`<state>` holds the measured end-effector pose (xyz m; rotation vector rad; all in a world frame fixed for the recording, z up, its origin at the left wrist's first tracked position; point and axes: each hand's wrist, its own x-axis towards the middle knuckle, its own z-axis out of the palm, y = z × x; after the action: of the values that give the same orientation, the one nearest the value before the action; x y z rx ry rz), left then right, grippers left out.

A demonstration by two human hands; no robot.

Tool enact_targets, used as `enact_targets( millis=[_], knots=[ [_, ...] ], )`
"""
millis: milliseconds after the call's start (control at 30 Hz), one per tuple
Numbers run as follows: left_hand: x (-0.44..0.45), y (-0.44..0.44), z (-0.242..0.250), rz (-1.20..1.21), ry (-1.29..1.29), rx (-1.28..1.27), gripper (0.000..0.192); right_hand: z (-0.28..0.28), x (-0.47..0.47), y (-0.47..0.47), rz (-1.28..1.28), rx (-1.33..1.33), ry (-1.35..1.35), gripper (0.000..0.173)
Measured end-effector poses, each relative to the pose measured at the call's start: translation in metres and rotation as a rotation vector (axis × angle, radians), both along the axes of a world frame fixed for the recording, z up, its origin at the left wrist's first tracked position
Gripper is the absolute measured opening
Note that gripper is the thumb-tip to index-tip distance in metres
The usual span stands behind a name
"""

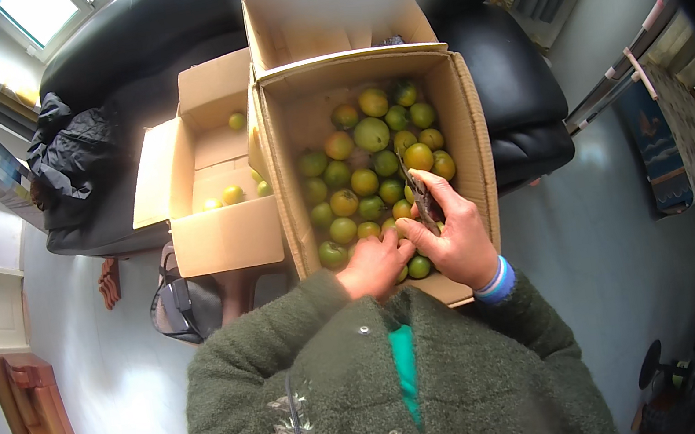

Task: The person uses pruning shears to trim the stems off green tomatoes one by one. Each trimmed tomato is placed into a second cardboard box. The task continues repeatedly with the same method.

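Observation:
A tall cardboard box (477,132) stands before me with many round fruits, green to orange, probably citrus, on its bottom. My right hand (456,228) is shut on a dark, worn metal hand tool (423,196), which looks like shears; its narrow end points away from me over the fruit. Close by, at the near side of the box, my left hand (379,264) reaches down with curled fingers among the fruits. Whether it grips one is hidden. A large pale green fruit (371,134) lies near the middle of the pile.
On the left, a lower open cardboard box (229,250) holds several similar fruits (232,194). Another cardboard box (322,34) adjoins the far side. Behind them is a black sofa (123,42) with a dark garment (74,145) on it. A dark bag (183,303) sits below the left box.

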<state>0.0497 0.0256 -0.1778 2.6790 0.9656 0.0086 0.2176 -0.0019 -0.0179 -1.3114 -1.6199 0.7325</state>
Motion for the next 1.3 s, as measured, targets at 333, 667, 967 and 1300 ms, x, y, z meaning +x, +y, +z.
enact_targets(
  millis=[333,667,967,1300],
  knots=[
    [-0.042,0.031,0.130,0.444,-1.077,-1.023,0.040,-0.002,0.008,-0.015,-0.055,0.158,-0.154,0.069],
    [-0.053,0.018,0.159,0.545,-1.493,-1.256,0.026,-0.007,0.002,-0.024,-0.027,0.257,-0.467,0.070],
    [-0.052,0.017,0.158,0.591,-1.369,-1.159,0.023,-0.005,0.001,-0.025,-0.038,0.217,-0.526,0.070],
    [-0.052,0.017,0.153,0.632,-1.272,-1.085,0.020,-0.020,0.000,-0.028,-0.049,0.231,-0.612,0.066]
  ],
)
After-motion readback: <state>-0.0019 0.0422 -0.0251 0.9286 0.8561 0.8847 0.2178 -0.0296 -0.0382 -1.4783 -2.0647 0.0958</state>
